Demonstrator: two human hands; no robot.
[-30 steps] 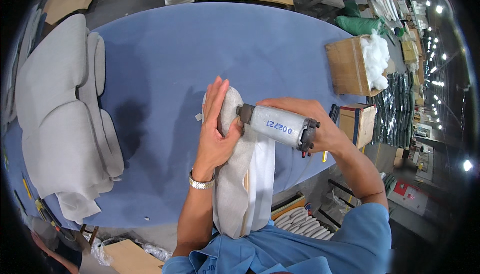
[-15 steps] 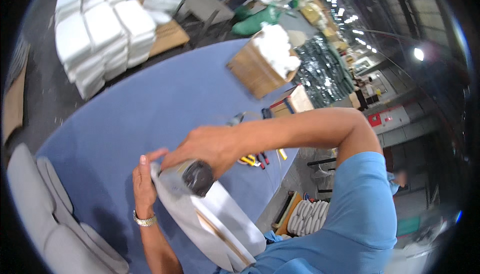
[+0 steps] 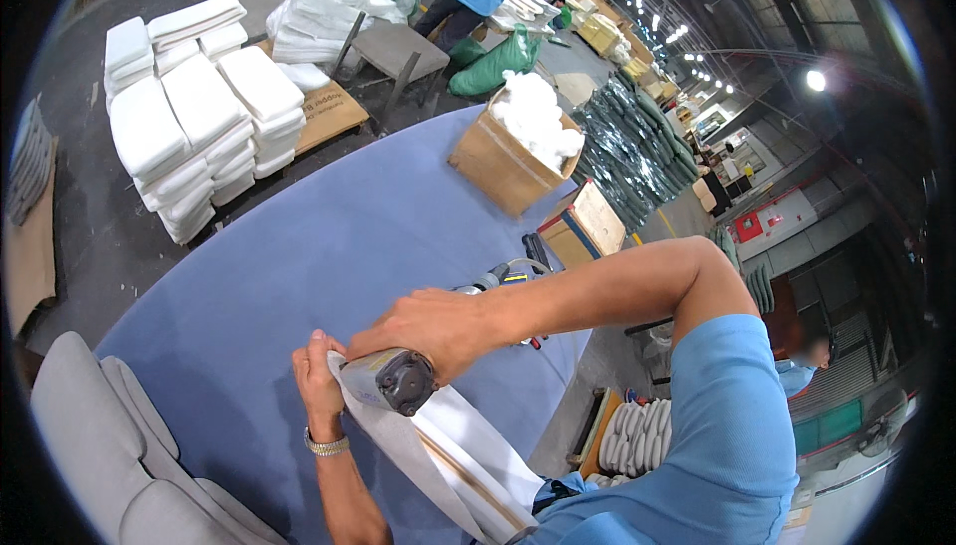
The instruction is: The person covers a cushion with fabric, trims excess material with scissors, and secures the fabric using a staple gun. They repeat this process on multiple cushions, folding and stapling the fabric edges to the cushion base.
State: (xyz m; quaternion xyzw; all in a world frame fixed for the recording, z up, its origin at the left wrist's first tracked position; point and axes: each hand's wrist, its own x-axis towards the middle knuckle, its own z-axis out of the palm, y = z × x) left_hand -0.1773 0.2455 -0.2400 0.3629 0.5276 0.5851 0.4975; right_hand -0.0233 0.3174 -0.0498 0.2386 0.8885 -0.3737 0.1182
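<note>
My right hand [image 3: 433, 326] is wrapped round a pneumatic staple gun [image 3: 388, 384]; its dark round end cap faces up toward me. The gun sits at the far end of a long panel covered in pale grey fabric [image 3: 403, 450], which slants from the table toward my body. A white inner layer and a thin brown strip run along the panel. At that same far end my left hand [image 3: 319, 381] grips the fabric edge, thumb and fingers closed round it, just left of the gun. The gun hides its own nose and the spot beneath it.
Grey cushions [image 3: 100, 436] lie left on the blue table [image 3: 289, 246]. Behind the gun are a hose fitting [image 3: 488, 278] and partly hidden hand tools. A carton of white stuffing [image 3: 508, 162] and a smaller box [image 3: 588, 224] stand at the far right. White foam stacks [image 3: 189, 117] rise beyond.
The view has shifted, so hands, panel and staple gun appear lower and slightly further right. Both hands keep their holds, and the gun stays at the panel's far end.
</note>
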